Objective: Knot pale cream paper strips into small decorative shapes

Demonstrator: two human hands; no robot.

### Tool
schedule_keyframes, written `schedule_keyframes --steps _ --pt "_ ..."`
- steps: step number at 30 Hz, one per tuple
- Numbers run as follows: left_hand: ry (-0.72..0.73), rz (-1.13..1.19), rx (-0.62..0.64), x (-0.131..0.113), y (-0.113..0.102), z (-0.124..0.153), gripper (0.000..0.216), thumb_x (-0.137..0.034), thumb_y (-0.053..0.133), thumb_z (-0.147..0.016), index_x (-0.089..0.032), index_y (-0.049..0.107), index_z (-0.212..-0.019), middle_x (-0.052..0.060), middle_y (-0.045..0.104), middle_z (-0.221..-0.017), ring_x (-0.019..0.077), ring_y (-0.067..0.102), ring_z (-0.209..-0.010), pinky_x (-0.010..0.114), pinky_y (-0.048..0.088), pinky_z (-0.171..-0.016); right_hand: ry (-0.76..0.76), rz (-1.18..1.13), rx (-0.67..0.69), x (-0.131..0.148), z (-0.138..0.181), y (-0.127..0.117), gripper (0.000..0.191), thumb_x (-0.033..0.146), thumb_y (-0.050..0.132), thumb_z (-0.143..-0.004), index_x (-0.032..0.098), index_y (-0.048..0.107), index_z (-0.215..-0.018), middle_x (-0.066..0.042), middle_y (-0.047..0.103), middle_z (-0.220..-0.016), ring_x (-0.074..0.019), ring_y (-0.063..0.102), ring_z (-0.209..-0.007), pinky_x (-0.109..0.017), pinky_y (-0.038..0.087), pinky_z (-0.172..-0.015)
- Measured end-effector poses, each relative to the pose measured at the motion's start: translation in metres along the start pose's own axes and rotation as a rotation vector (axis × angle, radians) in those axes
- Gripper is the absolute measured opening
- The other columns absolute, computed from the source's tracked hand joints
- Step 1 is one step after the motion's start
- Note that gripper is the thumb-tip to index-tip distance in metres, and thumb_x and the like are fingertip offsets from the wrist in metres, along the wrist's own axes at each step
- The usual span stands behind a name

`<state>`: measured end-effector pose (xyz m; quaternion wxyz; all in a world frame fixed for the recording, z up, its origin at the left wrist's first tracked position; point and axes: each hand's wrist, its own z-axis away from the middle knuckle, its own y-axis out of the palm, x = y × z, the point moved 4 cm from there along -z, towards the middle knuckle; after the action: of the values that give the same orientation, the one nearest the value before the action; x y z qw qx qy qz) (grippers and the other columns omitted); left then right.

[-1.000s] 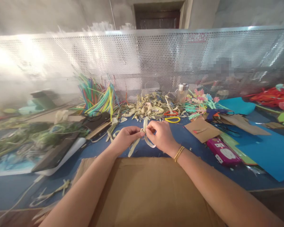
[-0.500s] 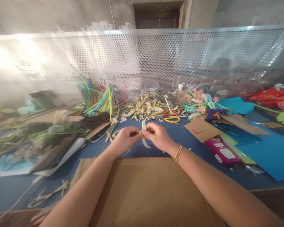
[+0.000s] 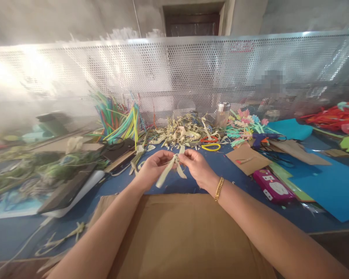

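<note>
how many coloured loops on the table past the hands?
2. The red loop lies at the edge of the pale strip pile; the yellow loop lies just in front of it, nearer the right hand. Others may hide in the pile.

The strip (image 3: 165,174) is showing a pale, matt, papery surface. The cardboard (image 3: 180,236) is presenting matt brown paper. The perforated metal screen (image 3: 192,69) and metal cup (image 3: 222,115) are gleaming; the bracelet (image 3: 219,188) is shining gold.
</note>
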<state>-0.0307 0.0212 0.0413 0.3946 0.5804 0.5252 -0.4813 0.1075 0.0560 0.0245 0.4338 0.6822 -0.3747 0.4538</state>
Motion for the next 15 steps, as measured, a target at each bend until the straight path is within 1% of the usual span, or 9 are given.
schedule_keyframes --steps 2,4,7,9,11,13,15 --pt "0.044 -0.017 -0.031 -0.002 0.000 0.000 0.029 -0.027 0.079 -0.066 -0.018 0.065 -0.089 0.002 0.068 -0.082 0.0136 0.061 -0.074 0.024 0.046 -0.069 -0.006 -0.019 0.001 0.001 0.001 0.002 0.029 0.042 0.069 -0.070 0.018 0.052 -0.069 0.003 0.055 -0.063 -0.0103 0.049 -0.059 -0.026 0.039 -0.060" --pt "0.069 -0.067 -0.093 -0.002 -0.001 -0.001 0.025 -0.031 0.077 -0.069 -0.017 0.067 -0.088 0.001 0.065 -0.073 0.0120 0.057 -0.066 0.023 0.043 -0.061 -0.010 -0.011 0.012 0.001 0.002 0.003 0.031 0.044 0.068 -0.070 0.019 0.051 -0.069 0.003 0.055 -0.062 -0.0106 0.049 -0.059 -0.026 0.039 -0.060" --pt "0.046 -0.134 -0.198 0.002 -0.006 -0.002 0.025 -0.038 0.072 -0.073 -0.016 0.070 -0.084 0.000 0.061 -0.060 0.0104 0.049 -0.052 0.022 0.035 -0.049 -0.023 0.038 0.022 0.001 0.004 0.005 0.031 0.046 0.067 -0.072 0.019 0.050 -0.070 0.002 0.057 -0.064 -0.0112 0.050 -0.061 -0.026 0.039 -0.060" --pt "0.051 -0.182 -0.257 0.005 -0.009 -0.002 0.026 -0.041 0.071 -0.073 -0.016 0.071 -0.080 0.000 0.062 -0.060 0.0111 0.048 -0.050 0.024 0.034 -0.048 -0.036 0.069 0.015 0.001 0.004 0.005 0.031 0.046 0.065 -0.073 0.019 0.050 -0.070 0.002 0.057 -0.065 -0.0113 0.051 -0.061 -0.026 0.039 -0.060" --pt "0.103 -0.299 -0.305 0.003 -0.012 -0.002 0.024 -0.042 0.070 -0.074 -0.018 0.073 -0.075 0.002 0.066 -0.065 0.0143 0.053 -0.057 0.026 0.040 -0.054 -0.047 0.090 0.002 0.000 0.005 0.005 0.029 0.045 0.064 -0.074 0.020 0.049 -0.070 0.002 0.057 -0.063 -0.0115 0.052 -0.061 -0.025 0.040 -0.059" --pt "0.198 -0.455 -0.313 -0.003 -0.011 -0.002 0.022 -0.041 0.068 -0.076 -0.020 0.075 -0.073 0.004 0.070 -0.075 0.0191 0.060 -0.072 0.030 0.045 -0.068 -0.056 0.108 -0.012 0.000 0.005 0.005 0.028 0.044 0.063 -0.075 0.020 0.049 -0.071 0.002 0.056 -0.063 -0.0120 0.054 -0.061 -0.025 0.040 -0.058" --pt "0.307 -0.605 -0.318 -0.013 -0.008 0.001 0.018 -0.039 0.067 -0.077 -0.024 0.077 -0.075 0.005 0.073 -0.087 0.0233 0.061 -0.089 0.034 0.045 -0.083 -0.062 0.142 -0.032 0.001 0.004 0.003 0.027 0.043 0.062 -0.076 0.020 0.050 -0.072 0.002 0.058 -0.064 -0.0125 0.055 -0.063 -0.025 0.041 -0.059"
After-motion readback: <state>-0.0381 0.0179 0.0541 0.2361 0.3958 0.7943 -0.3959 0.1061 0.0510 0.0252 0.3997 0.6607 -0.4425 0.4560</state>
